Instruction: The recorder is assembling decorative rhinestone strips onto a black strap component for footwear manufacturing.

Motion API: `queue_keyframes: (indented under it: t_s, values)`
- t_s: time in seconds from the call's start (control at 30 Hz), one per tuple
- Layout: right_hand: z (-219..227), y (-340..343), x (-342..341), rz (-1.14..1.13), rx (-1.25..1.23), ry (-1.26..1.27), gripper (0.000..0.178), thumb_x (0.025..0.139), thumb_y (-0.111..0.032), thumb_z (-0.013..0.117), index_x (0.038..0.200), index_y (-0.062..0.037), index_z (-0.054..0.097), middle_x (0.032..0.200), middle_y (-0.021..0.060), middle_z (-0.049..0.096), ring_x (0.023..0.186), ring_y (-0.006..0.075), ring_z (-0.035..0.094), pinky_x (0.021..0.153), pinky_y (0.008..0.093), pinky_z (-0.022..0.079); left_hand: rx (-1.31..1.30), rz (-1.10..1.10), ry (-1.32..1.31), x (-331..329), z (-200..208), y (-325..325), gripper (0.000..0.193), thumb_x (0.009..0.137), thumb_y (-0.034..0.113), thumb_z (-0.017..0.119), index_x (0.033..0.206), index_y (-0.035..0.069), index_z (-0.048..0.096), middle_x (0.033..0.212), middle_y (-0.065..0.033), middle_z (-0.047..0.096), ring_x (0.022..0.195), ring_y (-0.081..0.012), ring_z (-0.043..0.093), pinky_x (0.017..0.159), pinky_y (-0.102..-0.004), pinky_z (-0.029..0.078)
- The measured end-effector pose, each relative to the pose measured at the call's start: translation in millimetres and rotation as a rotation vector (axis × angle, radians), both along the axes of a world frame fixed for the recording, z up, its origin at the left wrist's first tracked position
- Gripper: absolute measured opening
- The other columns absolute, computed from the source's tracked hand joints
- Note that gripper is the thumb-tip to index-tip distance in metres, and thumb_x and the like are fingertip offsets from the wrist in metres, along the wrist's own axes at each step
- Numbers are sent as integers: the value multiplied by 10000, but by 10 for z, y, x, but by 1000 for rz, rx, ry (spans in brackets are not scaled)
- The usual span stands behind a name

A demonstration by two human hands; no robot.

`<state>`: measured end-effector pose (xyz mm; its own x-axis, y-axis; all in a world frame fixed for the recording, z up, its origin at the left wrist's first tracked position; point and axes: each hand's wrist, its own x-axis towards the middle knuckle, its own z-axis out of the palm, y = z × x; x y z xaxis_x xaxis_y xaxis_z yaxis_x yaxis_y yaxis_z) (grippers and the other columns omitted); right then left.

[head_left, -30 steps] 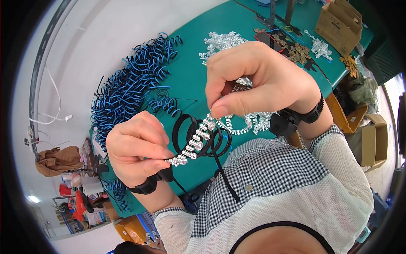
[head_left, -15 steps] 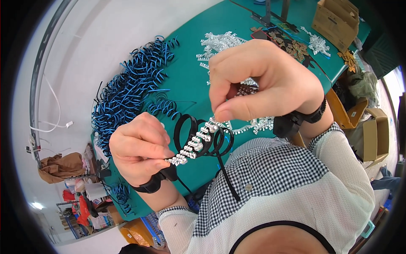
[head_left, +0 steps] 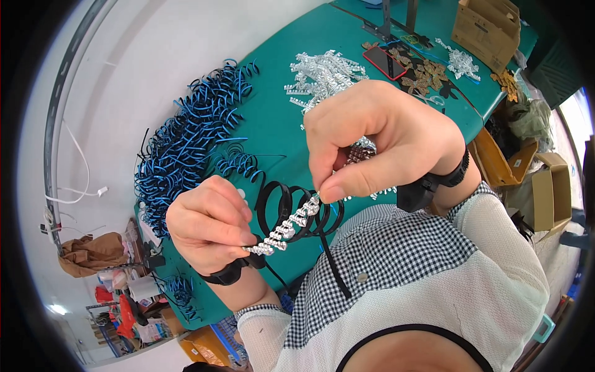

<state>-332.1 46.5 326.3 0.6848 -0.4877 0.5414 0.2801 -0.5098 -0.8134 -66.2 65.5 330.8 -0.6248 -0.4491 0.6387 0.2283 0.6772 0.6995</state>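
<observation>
A short length of shiny silver beaded trim (head_left: 286,230) stretches slantwise between my two hands. My left hand (head_left: 207,223) pinches its lower end between thumb and fingertips. At the upper end, my right hand (head_left: 384,136) grips the trim with thumb and forefinger, and more of it is bunched under the curled fingers. Behind the trim hangs a loose black coiled strip (head_left: 266,208), with one straight tail (head_left: 334,268) reaching down over my checked clothing. Whether the coil is joined to the trim at my left fingertips is hidden.
A big heap of blue-and-black coils (head_left: 186,142) lies along the left of the green table (head_left: 279,136). Beyond my right hand are a pile of silver trim pieces (head_left: 328,74), a red-edged phone (head_left: 385,63) and brown glittery ornaments (head_left: 427,77). Cardboard boxes (head_left: 486,31) stand at the right.
My right hand has come down a little, and the trim between the hands lies lower. The phone, partly covered before, now shows. Both hands keep their grip.
</observation>
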Motion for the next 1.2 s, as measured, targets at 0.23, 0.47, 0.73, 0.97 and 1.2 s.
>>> queue_keyframes:
  t_s: [0.23, 0.47, 0.73, 0.97, 1.2]
  values:
    - [-63, -73, 78, 38, 164, -2, 143, 752, -106, 701, 817, 9, 646, 723, 22, 612, 617, 68, 532, 551, 210, 421, -20, -101, 11, -77, -7, -65, 197, 633, 115, 790, 770, 25, 683, 698, -44, 608, 652, -188, 558, 551, -262, 416]
    - [-236, -235, 230, 232, 314, -70, 204, 762, -115, 704, 914, 14, 659, 692, 5, 547, 657, 70, 494, 581, 214, 403, -23, -100, 52, -120, -83, -87, 195, 628, 122, 794, 757, 30, 681, 694, -45, 610, 652, -186, 556, 553, -262, 415]
    - [-320, -365, 335, 323, 277, -89, 178, 806, -158, 668, 881, 3, 660, 723, -3, 574, 668, 55, 500, 566, 203, 387, 152, -16, 238, -152, -267, -140, 91, 715, 130, 721, 745, 58, 675, 829, -105, 621, 825, -248, 561, 668, -317, 456]
    - [-149, -421, 258, -77, 194, 110, 182, 812, -168, 662, 819, 11, 632, 733, 1, 558, 656, 63, 501, 558, 217, 393, 29, 770, -59, -42, -202, -142, 285, 772, -24, 598, 1056, -31, 611, 1203, -168, 522, 1069, -206, 539, 684, -215, 474]
    - [-51, -356, 346, -291, -64, 233, 158, 779, -130, 661, 795, 24, 629, 714, 37, 551, 633, 96, 526, 544, 236, 419, 19, 780, -285, -456, 5, -1, 403, 763, -22, 620, 1160, 8, 563, 1006, -131, 623, 823, -140, 616, 580, -223, 494]
